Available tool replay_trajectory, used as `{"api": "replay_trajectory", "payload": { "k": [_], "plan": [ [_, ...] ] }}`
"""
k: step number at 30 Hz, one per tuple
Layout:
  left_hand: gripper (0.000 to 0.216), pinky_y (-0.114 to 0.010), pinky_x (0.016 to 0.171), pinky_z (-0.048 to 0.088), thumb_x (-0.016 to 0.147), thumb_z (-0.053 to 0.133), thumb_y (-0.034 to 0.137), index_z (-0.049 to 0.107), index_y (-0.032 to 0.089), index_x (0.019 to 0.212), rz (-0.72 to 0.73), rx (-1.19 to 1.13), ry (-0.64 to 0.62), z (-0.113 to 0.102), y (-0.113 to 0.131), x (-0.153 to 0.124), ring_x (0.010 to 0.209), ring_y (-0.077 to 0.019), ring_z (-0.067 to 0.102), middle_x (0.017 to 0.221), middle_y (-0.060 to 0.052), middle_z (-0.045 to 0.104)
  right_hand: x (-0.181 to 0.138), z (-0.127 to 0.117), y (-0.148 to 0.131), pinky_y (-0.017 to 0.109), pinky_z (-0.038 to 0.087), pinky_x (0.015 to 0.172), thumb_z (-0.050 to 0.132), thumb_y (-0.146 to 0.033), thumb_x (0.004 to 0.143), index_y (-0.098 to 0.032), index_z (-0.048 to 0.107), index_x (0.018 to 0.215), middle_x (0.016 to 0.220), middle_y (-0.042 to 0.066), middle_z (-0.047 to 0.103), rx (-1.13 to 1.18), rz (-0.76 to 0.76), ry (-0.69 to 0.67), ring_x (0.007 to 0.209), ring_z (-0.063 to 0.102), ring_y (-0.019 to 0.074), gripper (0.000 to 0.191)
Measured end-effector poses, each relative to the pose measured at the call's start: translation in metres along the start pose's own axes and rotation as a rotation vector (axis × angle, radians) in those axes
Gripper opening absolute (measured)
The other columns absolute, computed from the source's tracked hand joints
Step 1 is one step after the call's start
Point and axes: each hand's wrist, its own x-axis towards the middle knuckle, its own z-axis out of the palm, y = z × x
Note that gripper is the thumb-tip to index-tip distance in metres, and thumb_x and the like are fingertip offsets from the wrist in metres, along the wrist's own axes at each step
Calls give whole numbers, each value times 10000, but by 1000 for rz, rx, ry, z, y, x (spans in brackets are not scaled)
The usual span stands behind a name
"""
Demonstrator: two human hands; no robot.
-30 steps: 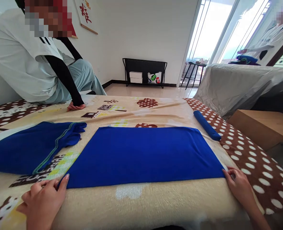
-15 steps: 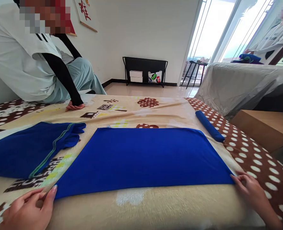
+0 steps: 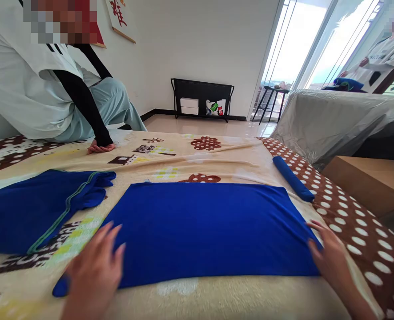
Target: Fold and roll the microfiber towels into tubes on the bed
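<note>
A blue cloth lies spread in a wide rectangle on the patterned blanket. Over its near left part is my left hand, blurred, fingers spread and holding nothing. My right hand is at the cloth's right edge, its fingers apart; whether they touch the fabric I cannot tell. To the left lies a second blue cloth with green edging, loosely folded. A rolled blue cloth rests beyond the right edge of the flat one.
A person in a white top sits at the far left, one hand on the blanket. A cardboard box and a plastic-covered piece of furniture stand at right. Another person is behind it. A black rack stands by the wall.
Both hands have let go of the near corners of the flat cloth. My left hand has moved right and forward over it; my right hand has shifted slightly forward along the edge.
</note>
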Motion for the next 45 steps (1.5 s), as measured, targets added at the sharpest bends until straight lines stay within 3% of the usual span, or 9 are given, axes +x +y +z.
{"api": "replay_trajectory", "payload": {
  "k": [4,8,11,17,21,32,36,41,45],
  "plan": [
    [596,-395,1175,299,966,300,348,290,237,1552,502,-122,-359,33,148,60,1487,-207,285,1612,-37,305,59,63,-148,497,362,1141,378,-328,964,-300,359,1491,1562,43,382,209,-420,-324,1430,380,258,529],
    [584,-421,1205,223,975,282,234,300,85,1540,534,-66,-510,92,226,107,1504,-224,237,1617,-137,246,100,134,-228,486,288,1183,352,-331,991,-229,270,1561,1593,67,319,176,-535,-499,1493,253,239,585],
    [564,-465,1205,204,1006,300,372,330,188,1538,506,-59,-505,113,192,130,1497,-232,258,1609,-96,288,122,148,-201,461,289,1185,383,-438,996,-289,365,1521,1575,17,360,163,-532,-534,1477,293,220,546],
    [604,-539,1198,154,996,230,514,349,253,1528,157,112,-372,105,9,177,1503,-244,236,1622,-54,278,152,106,-25,523,263,1190,278,-503,1007,-192,398,1508,1559,102,380,61,-286,-453,1461,324,279,602],
    [670,-521,1204,140,977,177,589,299,260,1548,23,180,-336,108,-51,192,1509,-228,213,1638,-30,230,158,104,45,399,220,1231,276,-520,1000,-227,367,1526,1590,11,327,-36,-171,-431,1477,291,200,609],
    [669,-534,1196,138,992,174,548,309,195,1545,62,194,-145,98,-35,178,1495,-259,245,1619,-110,281,155,106,45,403,238,1217,243,-550,1001,-195,387,1520,1588,69,328,-123,-6,-380,1486,270,214,645],
    [691,-599,1165,173,980,184,570,382,175,1511,-38,197,-290,96,-42,175,1471,-307,290,1595,-132,326,148,98,31,515,218,1201,278,-511,1008,-194,394,1513,1594,112,302,-172,17,-309,1489,256,272,607],
    [620,-650,1160,66,996,194,466,398,163,1496,68,210,-184,81,3,164,1485,-297,262,1589,-160,327,92,70,-51,518,274,1179,348,-454,1011,-169,352,1528,1587,149,310,-111,-178,-166,1483,274,273,590],
    [576,-532,1180,174,1007,235,448,302,249,1544,428,47,-395,73,105,145,1492,-235,264,1608,-64,308,14,39,-155,445,334,1176,435,-430,995,-267,235,1573,1612,69,262,61,-501,-473,1480,285,222,633]
  ]
}}
